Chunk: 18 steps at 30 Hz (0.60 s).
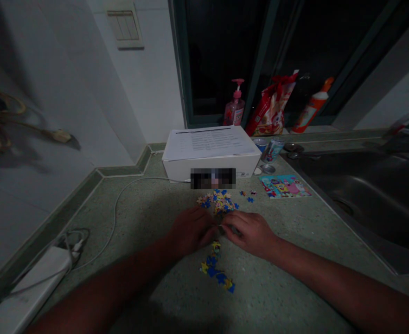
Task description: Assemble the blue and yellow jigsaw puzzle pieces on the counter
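Above the counter, my left hand (194, 228) and my right hand (248, 230) meet with fingertips almost touching. Both are closed in a pinch. A small pale edge, which looks like a jigsaw puzzle piece (220, 226), shows at the right fingertips; whatever the left fingers pinch is hidden behind them. Just beyond the hands lies a heap of loose puzzle pieces (221, 200), yellow, blue and pink. Nearer to me, several pieces form a joined crooked strip (211, 260) in blue and yellow. Dim light blurs their details.
A white box (209, 160) stands behind the heap, with a cable (116, 208) running left to a power strip (34, 287). Right of it lie a cartoon picture card (285, 186) and a can (273, 149). A sink (357, 195) borders the counter at right.
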Each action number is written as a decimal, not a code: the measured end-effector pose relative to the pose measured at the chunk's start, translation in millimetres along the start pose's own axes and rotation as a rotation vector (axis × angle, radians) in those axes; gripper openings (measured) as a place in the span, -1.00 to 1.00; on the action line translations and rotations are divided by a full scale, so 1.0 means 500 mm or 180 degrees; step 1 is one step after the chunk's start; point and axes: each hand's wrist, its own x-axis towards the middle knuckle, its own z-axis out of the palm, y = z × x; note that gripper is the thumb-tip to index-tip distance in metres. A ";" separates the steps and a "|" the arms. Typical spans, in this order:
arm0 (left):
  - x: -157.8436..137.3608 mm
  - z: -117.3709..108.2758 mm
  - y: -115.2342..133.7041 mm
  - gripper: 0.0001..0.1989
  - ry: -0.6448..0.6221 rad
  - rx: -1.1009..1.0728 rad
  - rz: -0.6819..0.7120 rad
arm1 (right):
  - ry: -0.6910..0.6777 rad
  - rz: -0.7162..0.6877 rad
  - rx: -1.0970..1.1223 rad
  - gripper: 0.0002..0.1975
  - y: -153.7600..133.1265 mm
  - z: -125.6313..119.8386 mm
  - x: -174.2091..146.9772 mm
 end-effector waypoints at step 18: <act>0.009 -0.010 0.000 -0.88 0.0151 -0.0621 -0.0004 | 0.0196 -0.0630 -0.0185 -0.80 0.002 -0.012 0.000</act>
